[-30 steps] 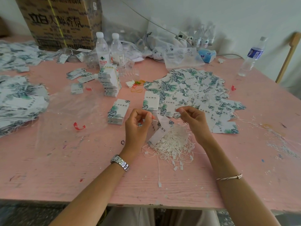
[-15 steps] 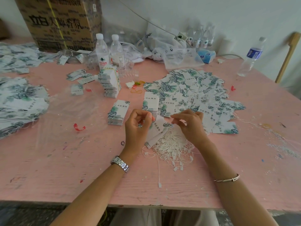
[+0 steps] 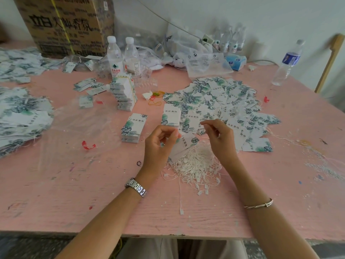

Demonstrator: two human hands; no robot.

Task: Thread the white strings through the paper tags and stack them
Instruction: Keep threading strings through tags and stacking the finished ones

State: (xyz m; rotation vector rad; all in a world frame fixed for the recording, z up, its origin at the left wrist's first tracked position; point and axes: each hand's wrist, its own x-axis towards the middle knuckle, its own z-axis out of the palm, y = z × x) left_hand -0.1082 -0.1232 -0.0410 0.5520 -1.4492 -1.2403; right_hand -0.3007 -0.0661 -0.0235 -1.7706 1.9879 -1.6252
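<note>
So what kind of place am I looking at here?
Likely a small hand-assembly workshop: pink worktable heaped with printed paper tags, a pile of white strings, a cardboard carton behind.

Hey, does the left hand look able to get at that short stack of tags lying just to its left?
Probably yes. The short stack lies close beside the left hand, with only bare table between them. Its fingers are pinching a tag, though, so it would need to let that go first.

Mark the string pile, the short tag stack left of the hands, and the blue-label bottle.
string pile (image 3: 196, 165), head view, middle of tangle
short tag stack (image 3: 134, 126), head view, top tag's face
blue-label bottle (image 3: 290, 59), head view, its label
</note>
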